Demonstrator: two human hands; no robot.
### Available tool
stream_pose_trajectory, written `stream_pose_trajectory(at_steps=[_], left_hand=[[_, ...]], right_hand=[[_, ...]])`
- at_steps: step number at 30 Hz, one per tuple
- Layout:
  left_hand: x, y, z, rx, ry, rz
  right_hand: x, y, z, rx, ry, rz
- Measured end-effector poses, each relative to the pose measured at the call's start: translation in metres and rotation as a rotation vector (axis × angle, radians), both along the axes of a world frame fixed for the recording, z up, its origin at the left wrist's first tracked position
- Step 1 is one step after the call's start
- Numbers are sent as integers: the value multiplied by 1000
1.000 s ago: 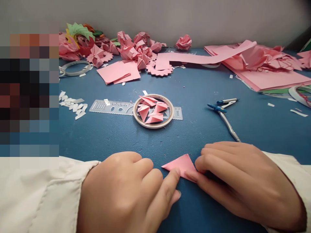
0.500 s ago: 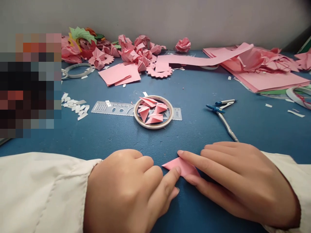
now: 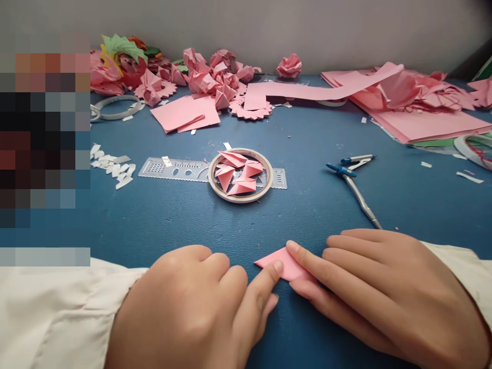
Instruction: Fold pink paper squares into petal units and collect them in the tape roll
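A small folded pink paper (image 3: 286,262) lies on the blue table, its sharp point toward the left. The index fingertip of my left hand (image 3: 192,302) presses on its near edge, with the other fingers curled. My right hand (image 3: 369,287) holds the right end of the paper between index finger and thumb, which cover that end. Beyond my hands, a roll of white tape (image 3: 212,190) lies flat on a clear stencil ruler (image 3: 154,168), with several folded pink pieces (image 3: 244,185) inside its ring.
A blue and silver compass (image 3: 361,197) lies beyond my right hand. White paper scraps (image 3: 115,166) are at the left. Pink sheets (image 3: 434,125), a long strip (image 3: 300,91) and folded pink shapes (image 3: 207,79) line the back. A blurred block hides the far left.
My left hand has shifted slightly left and its index fingertip has slid a little left along the paper. My right hand has moved slightly right, still on the paper. The view has shifted a little.
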State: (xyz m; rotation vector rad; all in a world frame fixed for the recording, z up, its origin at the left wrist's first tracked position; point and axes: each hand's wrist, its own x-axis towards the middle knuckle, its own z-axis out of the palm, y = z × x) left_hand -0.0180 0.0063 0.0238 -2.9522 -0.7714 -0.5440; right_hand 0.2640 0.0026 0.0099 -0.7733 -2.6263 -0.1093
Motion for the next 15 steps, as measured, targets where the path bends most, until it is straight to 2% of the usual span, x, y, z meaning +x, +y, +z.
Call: stream_pose_trajectory(at_steps=[5,15], left_hand=[[10,-10,-7,41,-45,117],[12,-16,-12,89,-50,143]], right_hand=[[-3,3,1,11,14,7],[-1,3,2,4,15,14]])
